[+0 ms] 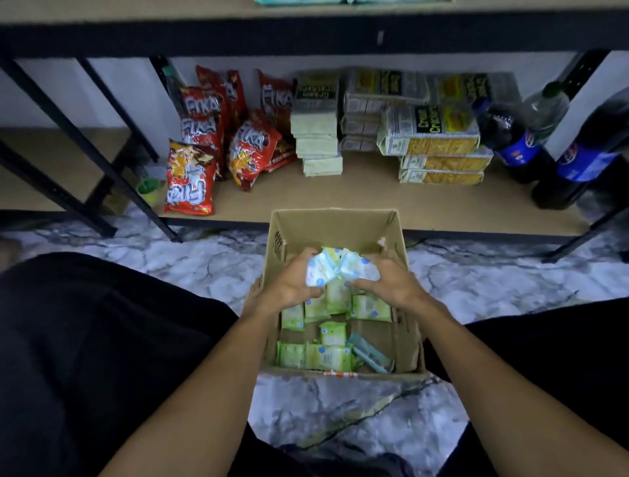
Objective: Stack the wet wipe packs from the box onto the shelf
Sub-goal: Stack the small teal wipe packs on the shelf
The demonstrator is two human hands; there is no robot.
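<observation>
An open cardboard box (pixel 335 221) stands on the marble floor in front of the shelf. Several green wet wipe packs (pixel 328 355) lie loose on its bottom, with a teal pack (pixel 369 352) at the lower right. Both hands are inside the box. My left hand (pixel 292 282) and my right hand (pixel 391 281) grip a bundle of pale blue and green wet wipe packs (pixel 337 267) between them, held above the loose packs. The upper shelf board (pixel 136 8) runs along the top edge, with a teal pack (pixel 299 1) just showing on it.
The lower shelf (pixel 340 201) holds red snack bags (pixel 190 177), stacked cracker boxes (pixel 432 136) and dark soda bottles (pixel 514 139). Black shelf legs (pixel 85 143) slant down at left and right. My dark-clothed knees flank the box.
</observation>
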